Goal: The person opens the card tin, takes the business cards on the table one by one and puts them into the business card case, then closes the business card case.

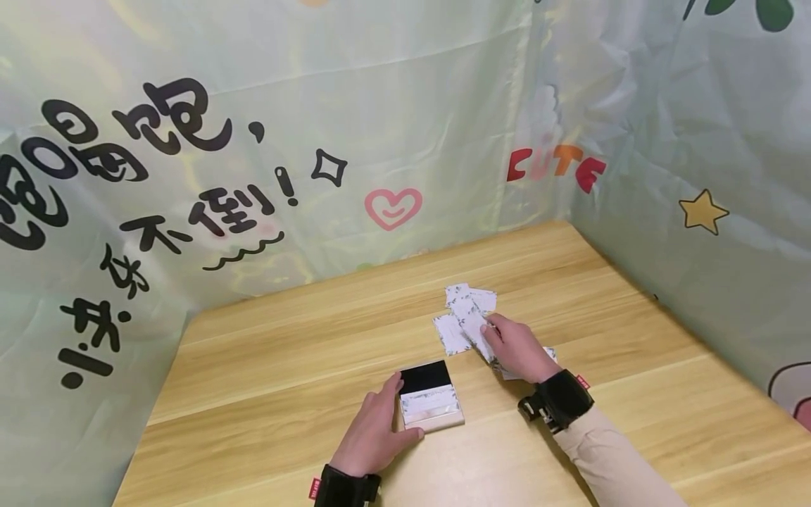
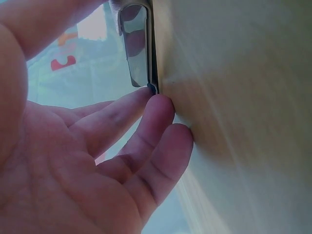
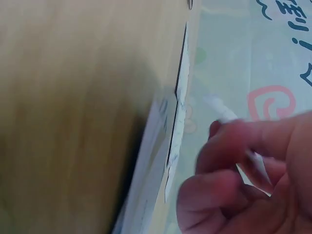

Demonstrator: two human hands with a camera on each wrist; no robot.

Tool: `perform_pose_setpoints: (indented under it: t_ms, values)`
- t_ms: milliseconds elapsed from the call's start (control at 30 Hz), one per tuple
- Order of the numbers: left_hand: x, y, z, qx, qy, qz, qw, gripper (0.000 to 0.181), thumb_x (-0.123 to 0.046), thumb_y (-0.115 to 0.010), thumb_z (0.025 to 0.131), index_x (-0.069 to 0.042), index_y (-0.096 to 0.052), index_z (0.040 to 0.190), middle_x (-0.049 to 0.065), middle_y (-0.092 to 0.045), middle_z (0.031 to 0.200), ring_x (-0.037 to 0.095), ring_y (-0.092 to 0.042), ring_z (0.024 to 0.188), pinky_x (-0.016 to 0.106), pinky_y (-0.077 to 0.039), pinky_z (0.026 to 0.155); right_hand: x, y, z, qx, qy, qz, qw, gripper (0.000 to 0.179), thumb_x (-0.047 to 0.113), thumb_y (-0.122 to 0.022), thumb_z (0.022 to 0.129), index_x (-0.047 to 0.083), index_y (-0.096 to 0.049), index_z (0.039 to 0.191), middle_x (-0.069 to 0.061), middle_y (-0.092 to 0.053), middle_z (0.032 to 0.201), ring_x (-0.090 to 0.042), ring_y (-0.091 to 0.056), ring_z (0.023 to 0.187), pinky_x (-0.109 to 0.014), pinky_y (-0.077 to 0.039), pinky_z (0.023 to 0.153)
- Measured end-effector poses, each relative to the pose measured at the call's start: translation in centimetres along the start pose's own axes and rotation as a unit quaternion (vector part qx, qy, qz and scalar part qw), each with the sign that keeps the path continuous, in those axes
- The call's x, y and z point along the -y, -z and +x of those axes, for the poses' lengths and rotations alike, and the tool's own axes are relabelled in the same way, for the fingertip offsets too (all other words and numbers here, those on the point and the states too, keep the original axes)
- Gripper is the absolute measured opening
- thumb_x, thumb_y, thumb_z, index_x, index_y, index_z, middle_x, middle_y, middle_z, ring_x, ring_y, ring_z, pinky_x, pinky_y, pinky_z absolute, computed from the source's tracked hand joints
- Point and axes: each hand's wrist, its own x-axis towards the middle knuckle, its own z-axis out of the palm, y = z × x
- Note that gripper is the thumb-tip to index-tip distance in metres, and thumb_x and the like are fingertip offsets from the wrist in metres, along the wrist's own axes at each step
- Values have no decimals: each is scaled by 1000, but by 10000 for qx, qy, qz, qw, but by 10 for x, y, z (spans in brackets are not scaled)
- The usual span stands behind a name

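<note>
A slim silver card case (image 1: pixel 432 424) with a black inner panel lies on the table, a floral-edged white card showing in its lower half. My left hand (image 1: pixel 375 429) holds the case by its left side, thumb at the near corner and fingers at the far one. In the left wrist view the case's shiny edge (image 2: pixel 137 53) shows above the fingertips. Farther right, my right hand (image 1: pixel 519 348) pinches a white card (image 1: pixel 469 313) with a leafy print. Beneath and around it several similar cards (image 1: pixel 450 334) lie loosely overlapped, partly hidden by that hand.
The wooden table (image 1: pixel 272 373) reaches back to a pale printed cloth (image 1: pixel 443 141) hanging behind it. Another cloth wall (image 1: pixel 716 155) borders the table's right edge. Black straps with small cameras (image 1: pixel 560 401) are on both wrists.
</note>
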Motion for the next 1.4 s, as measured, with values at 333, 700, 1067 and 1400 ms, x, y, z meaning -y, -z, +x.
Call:
perform_pose_setpoints:
  t_ms: [333,700,1067,1400]
  values:
    - [-1,2,1,25,-1,39,10000,93,-41,-74,78,-9,-26,150,7,-46,145,22,-46,117,43,-41,98,6,-10,-3,464,639,456,9958,29,16,-59,93,13,-59,121,0,-59,86,-16,-51,75,-33,-44,65]
    - [-2,3,0,36,8,-19,10000,95,-44,-75,77,-10,-25,151,7,-48,142,21,-46,115,44,-42,95,15,-25,-10,1599,1235,1832,9621,31,27,-64,92,22,-59,122,0,-62,79,-23,-58,63,-33,-50,58]
    - [-2,4,0,-15,3,-4,10000,98,-45,-75,77,-10,-23,151,10,-48,142,23,-47,117,45,-42,95,24,-30,-13,1917,686,2214,9537,25,23,-73,83,13,-61,103,-6,-63,80,-26,-61,63,-39,-52,53]
    - [-2,2,1,-25,5,-10,10000,96,-46,-74,77,-11,-24,151,8,-49,141,21,-47,115,44,-43,94,20,-29,-10,1591,1241,1385,9696,19,28,-72,84,24,-68,103,8,-62,80,-12,-57,71,-31,-50,62]
